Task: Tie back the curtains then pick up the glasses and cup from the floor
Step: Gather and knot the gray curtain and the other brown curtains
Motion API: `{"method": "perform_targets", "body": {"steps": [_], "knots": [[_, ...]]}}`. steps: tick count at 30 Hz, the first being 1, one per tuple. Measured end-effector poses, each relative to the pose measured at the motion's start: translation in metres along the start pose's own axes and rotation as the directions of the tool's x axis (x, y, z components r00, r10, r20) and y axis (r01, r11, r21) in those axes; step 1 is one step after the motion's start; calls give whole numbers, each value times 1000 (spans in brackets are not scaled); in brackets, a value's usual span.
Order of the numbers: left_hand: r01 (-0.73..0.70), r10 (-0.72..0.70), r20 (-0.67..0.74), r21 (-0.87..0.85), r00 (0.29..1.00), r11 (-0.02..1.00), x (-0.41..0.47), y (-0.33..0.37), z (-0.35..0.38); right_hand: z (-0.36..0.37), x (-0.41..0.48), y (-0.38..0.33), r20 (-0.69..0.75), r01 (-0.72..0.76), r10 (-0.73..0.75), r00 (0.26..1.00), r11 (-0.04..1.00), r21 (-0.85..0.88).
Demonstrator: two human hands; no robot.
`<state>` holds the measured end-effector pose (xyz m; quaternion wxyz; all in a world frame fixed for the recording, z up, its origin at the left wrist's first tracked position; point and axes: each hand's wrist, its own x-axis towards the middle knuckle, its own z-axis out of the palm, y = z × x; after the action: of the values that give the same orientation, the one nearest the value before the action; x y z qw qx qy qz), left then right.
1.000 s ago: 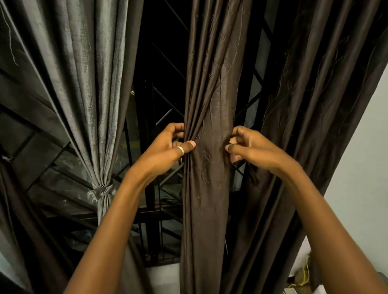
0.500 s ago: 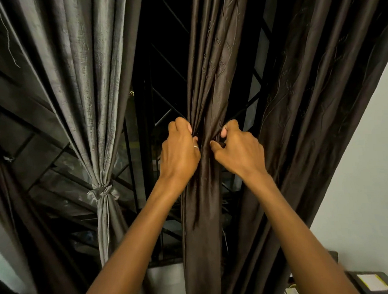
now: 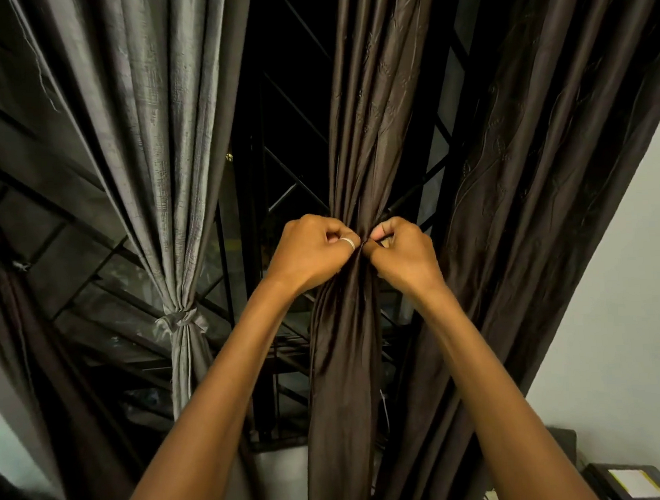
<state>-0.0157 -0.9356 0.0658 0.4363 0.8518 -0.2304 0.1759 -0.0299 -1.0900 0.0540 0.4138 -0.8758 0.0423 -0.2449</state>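
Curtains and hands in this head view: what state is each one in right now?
Grey curtain: gathered, tied at the waist with a knot.
Brown curtain panel: bunched between both hands, not yet tied.
Wide brown curtain: hanging loose, untied.
Left hand: closed on the brown panel, ring on a finger.
Right hand: closed on the same panel.
Glasses and cup: not in view.
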Motion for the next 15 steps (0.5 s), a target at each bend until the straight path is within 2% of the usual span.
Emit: {"method": "perform_targets", "body": {"steps": [3, 5, 8, 15], "knots": [[106, -102, 49, -88, 994, 990, 2, -2, -3, -10, 0, -7, 227, -214, 146, 963, 927, 310], [139, -134, 48, -132, 990, 981, 3, -3, -2, -16, 0, -8, 306, -280, 156, 939, 863, 420], [138, -127, 63, -221, 990, 965, 3, -8, 2, -17, 2, -4, 317, -313, 168, 934, 813, 491], [90, -80, 60, -186, 995, 978, 0, -20, 5, -19, 0, 3, 415, -472, 250, 875, 634, 613]]}}
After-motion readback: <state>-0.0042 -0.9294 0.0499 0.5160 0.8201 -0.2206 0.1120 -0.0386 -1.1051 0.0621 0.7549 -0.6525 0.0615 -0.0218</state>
